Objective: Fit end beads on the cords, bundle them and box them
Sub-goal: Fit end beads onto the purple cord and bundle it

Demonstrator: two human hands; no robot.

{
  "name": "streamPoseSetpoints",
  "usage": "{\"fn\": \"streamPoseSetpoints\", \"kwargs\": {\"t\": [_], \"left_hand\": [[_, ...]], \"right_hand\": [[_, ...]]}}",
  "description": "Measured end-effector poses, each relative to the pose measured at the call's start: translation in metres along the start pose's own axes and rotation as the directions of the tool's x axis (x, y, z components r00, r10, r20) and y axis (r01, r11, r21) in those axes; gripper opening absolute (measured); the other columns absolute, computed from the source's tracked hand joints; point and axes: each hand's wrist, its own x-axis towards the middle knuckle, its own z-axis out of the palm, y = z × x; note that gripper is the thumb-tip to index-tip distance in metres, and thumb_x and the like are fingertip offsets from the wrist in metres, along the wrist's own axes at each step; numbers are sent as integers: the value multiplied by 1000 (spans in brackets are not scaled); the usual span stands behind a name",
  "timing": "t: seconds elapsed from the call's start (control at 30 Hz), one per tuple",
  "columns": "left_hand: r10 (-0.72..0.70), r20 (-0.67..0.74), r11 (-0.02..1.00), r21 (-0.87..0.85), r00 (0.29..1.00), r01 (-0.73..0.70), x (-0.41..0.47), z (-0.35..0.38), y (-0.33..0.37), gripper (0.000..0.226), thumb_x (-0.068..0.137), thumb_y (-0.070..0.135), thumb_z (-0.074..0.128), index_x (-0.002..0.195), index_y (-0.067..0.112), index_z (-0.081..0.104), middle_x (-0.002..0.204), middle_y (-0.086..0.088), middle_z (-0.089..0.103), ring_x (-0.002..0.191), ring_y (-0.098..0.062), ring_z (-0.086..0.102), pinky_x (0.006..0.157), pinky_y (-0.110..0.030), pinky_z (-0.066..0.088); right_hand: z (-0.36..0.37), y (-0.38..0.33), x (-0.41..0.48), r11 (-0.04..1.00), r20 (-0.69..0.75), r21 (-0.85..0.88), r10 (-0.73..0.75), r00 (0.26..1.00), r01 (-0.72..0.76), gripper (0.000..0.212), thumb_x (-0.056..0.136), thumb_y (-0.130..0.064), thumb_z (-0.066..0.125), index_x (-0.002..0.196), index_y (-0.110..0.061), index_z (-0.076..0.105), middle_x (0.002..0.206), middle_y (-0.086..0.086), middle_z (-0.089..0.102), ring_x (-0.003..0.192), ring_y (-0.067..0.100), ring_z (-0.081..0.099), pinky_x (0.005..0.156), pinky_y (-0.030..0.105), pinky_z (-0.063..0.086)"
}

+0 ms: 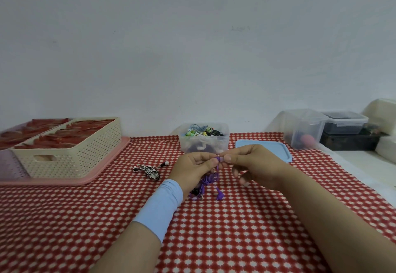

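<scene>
A purple cord (pixel 209 181) hangs from my two hands down onto the red chequered cloth, one purple end piece lying at its lower end. My left hand (pixel 194 168) pinches the cord's upper end between thumb and fingers. My right hand (pixel 254 164) pinches a small pale bead (pixel 221 159) against that same end. A bundled black-and-white cord (pixel 150 171) lies on the cloth to the left. Behind the hands stands an open clear plastic box (pixel 203 141) holding several coloured cords.
The box's blue lid (pixel 269 149) lies to its right. A cream perforated basket (pixel 68 154) with red items sits on a pink tray (pixel 64 181) at the left. Clear and dark containers (pixel 304 129) stand at the back right beside the cloth's edge.
</scene>
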Motion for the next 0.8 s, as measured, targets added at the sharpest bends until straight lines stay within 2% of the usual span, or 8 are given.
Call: {"fn": "streamPoseSetpoints", "kwargs": {"t": [0.1, 0.23, 0.43, 0.67, 0.8], "left_hand": [[-10, 29, 1000, -17, 1000, 10, -1, 0, 0, 16, 90, 15, 68, 104, 15, 75, 94, -1, 78, 94, -12, 73, 92, -31, 56], [-25, 60, 999, -38, 998, 27, -2, -1, 0, 13, 91, 12, 67, 98, 20, 75, 94, -2, 78, 94, -15, 73, 95, -37, 55], [-29, 84, 997, -68, 996, 35, 1, -4, -4, 14, 88, 11, 70, 98, 18, 77, 99, -6, 77, 100, -21, 72, 99, -44, 53], [-14, 76, 992, -127, 997, 24, -1, 2, -2, 13, 90, 10, 67, 97, 16, 76, 95, -7, 77, 96, -21, 72, 92, -36, 55], [-12, 62, 997, -74, 998, 17, 0, -1, -2, 13, 87, 9, 71, 91, 20, 76, 94, -6, 77, 97, -22, 73, 94, -40, 55]], "right_hand": [[0, 1, 1, 1000, -4, 11, 22, 1000, -22, 29, 74, -25, 77, 97, -9, 82, 87, 16, 71, 57, 16, 54, 43, 28, 41], [1, 1, 1, 997, 19, 50, 61, 998, -62, 12, 86, -11, 72, 93, -9, 82, 82, 12, 72, 55, 12, 55, 40, 22, 44], [4, 0, 0, 995, -8, 50, 81, 997, -80, 12, 93, -13, 68, 96, -6, 78, 82, 7, 75, 54, 11, 56, 40, 22, 46], [2, -2, -2, 997, 11, 50, 50, 999, -51, 12, 82, -16, 74, 89, -11, 83, 86, 10, 75, 56, 12, 59, 40, 23, 47], [3, -1, -1, 999, 5, 4, 50, 999, -50, 10, 86, -13, 74, 88, -12, 83, 86, 9, 76, 56, 12, 58, 41, 23, 48]]}}
